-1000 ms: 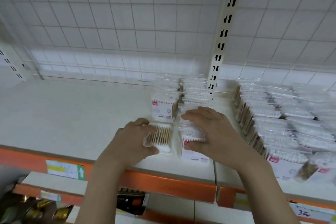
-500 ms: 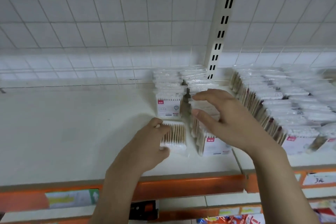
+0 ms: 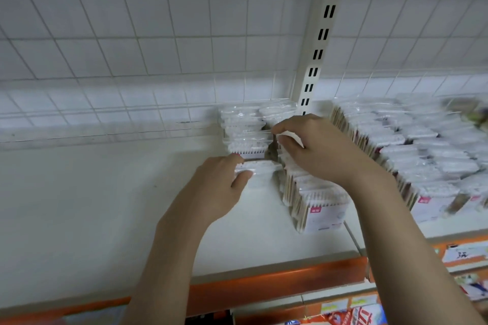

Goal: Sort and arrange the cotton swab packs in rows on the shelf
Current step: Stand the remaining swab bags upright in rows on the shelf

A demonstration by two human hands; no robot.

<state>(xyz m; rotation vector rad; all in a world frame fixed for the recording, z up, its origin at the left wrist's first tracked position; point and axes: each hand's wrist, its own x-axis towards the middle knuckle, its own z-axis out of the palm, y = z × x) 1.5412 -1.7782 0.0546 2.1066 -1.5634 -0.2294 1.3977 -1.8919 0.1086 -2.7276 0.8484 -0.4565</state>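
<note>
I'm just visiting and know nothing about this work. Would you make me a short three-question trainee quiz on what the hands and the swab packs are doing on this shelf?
1. True or false: the left hand holds a cotton swab pack at the front of the left row.
2. Multiple choice: the right hand is at A) the orange shelf edge, B) the standing packs of the middle row, C) the wall grid.
3. Fill in: the slotted upright post rises ____ the two hands.

Key: 1 true; 2 B; 3 behind.
</note>
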